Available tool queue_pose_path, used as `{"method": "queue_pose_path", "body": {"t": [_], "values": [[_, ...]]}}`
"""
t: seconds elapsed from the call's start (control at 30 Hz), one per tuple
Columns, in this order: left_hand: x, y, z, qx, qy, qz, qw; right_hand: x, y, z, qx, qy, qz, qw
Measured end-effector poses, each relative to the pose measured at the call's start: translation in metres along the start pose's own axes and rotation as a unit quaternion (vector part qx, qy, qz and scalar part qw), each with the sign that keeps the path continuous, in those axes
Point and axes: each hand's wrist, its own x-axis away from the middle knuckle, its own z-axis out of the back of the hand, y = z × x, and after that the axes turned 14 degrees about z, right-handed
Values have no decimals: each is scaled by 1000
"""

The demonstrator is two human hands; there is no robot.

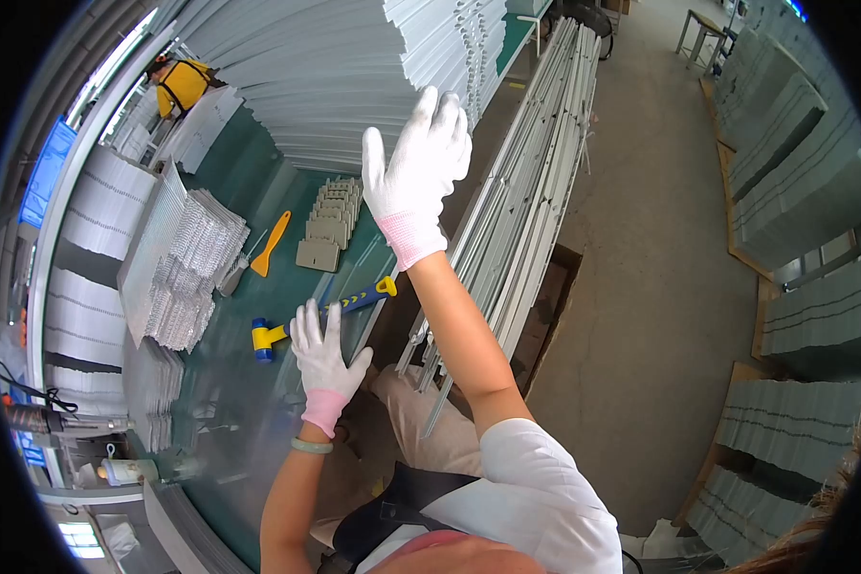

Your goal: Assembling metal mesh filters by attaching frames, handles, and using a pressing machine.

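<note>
The left hand (327,359) is laid flat and empty on the bench edge (258,421), just beside the mallet (320,313). The right hand (416,177) is spread wide, empty, raised toward the sheet stack (354,67); honestly, the rails (517,210) could probably get snagged by that forearm and knocked down.

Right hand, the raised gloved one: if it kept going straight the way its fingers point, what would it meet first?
Most likely the big stack of white panels just beyond the right hand. Its fingertips already overlap the stack's edge in the head view, though depth is unclear, so contact cannot be told.
</note>
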Motion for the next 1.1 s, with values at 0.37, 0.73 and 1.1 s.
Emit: {"method": "queue_pose_path", "body": {"t": [0.37,0.73,1.1], "values": [[1,2,1,5,-1,4,1000,-11,-5,7,23,-9,21,999],[2,4,1,15,-7,9,1000,-28,-14,12,11,-4,12,1000],[3,4,5,20,-11,19,1000,-40,-15,13,-4,-3,7,1000]]}}
